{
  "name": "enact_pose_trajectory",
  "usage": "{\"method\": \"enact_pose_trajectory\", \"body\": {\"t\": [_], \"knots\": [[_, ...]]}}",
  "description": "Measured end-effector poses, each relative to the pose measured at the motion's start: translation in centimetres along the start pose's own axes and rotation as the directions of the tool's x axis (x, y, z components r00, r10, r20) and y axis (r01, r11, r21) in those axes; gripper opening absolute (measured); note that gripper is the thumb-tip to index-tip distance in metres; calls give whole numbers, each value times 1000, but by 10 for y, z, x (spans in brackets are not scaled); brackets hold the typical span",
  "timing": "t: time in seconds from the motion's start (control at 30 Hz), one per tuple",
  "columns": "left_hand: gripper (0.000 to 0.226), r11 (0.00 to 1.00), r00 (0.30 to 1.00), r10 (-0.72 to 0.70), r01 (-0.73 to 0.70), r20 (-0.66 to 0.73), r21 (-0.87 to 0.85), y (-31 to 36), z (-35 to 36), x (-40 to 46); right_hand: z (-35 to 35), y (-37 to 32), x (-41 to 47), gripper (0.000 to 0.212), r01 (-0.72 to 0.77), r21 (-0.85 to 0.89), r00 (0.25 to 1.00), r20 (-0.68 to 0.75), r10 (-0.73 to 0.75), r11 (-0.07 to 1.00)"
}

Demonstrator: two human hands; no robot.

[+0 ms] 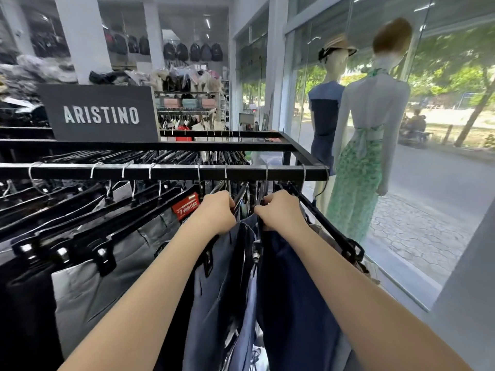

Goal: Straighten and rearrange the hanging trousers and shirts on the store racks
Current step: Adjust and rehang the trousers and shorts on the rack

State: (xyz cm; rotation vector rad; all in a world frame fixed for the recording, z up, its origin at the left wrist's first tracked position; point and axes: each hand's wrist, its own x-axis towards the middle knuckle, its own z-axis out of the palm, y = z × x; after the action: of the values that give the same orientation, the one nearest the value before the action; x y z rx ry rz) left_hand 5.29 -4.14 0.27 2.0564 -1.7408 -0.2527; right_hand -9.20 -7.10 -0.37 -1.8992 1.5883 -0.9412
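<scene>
Both hands (pixel 245 211) grip half-hidden hangers (pixel 257 253)

The rack rail (pixel 160 172) is black, and its hanger hooks (pixel 94 168) are silver. The sign (pixel 101 113) on top is dark grey with white letters. The trousers at the left end of the rail are grey (pixel 112 266) and black (pixel 26 303); a red tag (pixel 186 207) with white print hangs among them. Near the right end hang slate-blue trousers (pixel 214 290) and navy trousers (pixel 292 290). One mannequin wears a green dress (pixel 359 188) with a small floral pattern, the other a dark blue dress (pixel 325 121).
</scene>
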Motion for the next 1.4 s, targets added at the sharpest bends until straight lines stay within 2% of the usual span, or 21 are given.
{"method": "enact_pose_trajectory", "body": {"t": [0.03, 0.1, 0.2, 0.27, 0.43, 0.73, 0.83, 0.9, 0.97, 1.03, 1.1, 1.17, 1.23, 1.33, 1.4], "knots": [[33, 999, 1000, 7, -7, 14, -36, -1, 0, 0, -1, 1, -2, 32, 3, 2, 1000, -3, -3, 1000], [37, 981, 1000, -2, 8, 31, -193, -5, 4, 0, -4, 3, -5, 10, 16, -35, 1000, -24, -17, 999], [42, 841, 997, -78, 79, 25, -536, -10, 11, -5, -7, 12, -3, 20, 15, -76, 997, -72, -20, 997], [54, 767, 994, -103, 103, 37, -633, -12, 15, -5, -11, 16, 0, 20, 5, -96, 996, -90, -14, 995], [67, 730, 996, -62, 86, 60, -678, -6, 20, -5, -14, 20, 6, 22, 22, -139, 998, -58, -30, 990], [66, 750, 996, -60, 85, 60, -656, 17, 27, -10, -18, 14, 1, 22, -5, -289, 1000, -9, 2, 957], [61, 720, 996, -77, 84, 42, -689, 11, 31, -8, -27, 6, -16, 28, 14, -466, 996, -72, -53, 885], [55, 717, 996, -79, 83, 38, -692, 8, 29, -7, -29, -8, -28, 26, 51, -589, 970, -164, -181, 807], [41, 731, 997, -65, 81, 48, -677, 4, 25, -7, -25, -23, -31, 23, 180, -542, 945, -137, -298, 821], [25, 766, 999, -41, 52, 32, -640, -1, 18, -8, -17, -33, -29, 25, 312, -410, 943, 25, -331, 857], [27, 816, 999, -47, 34, -7, -577, -11, 12, -10, -10, -41, -30, 29, 345, -327, 932, 232, -279, 880], [30, 859, 999, -28, 9, -30, -512, -22, 11, -13, -1, -41, -32, 33, 340, -308, 910, 347, -228, 889], [31, 866, 1000, -29, 24, -1, -500, -34, 16, -17, 6, -36, -31, 33, 292, -286, 913, 367, -178, 913], [35, 783, 993, -69, 112, 94, -611, -48, 23, -21, 10, -27, -27, 29, 204, -115, 905, 400, -143, 972], [37, 762, 991, -90, 133, 100, -634, -55, 22, -21, 6, -23, -24, 32, 103, 16, 896, 433, -99, 995]]}}
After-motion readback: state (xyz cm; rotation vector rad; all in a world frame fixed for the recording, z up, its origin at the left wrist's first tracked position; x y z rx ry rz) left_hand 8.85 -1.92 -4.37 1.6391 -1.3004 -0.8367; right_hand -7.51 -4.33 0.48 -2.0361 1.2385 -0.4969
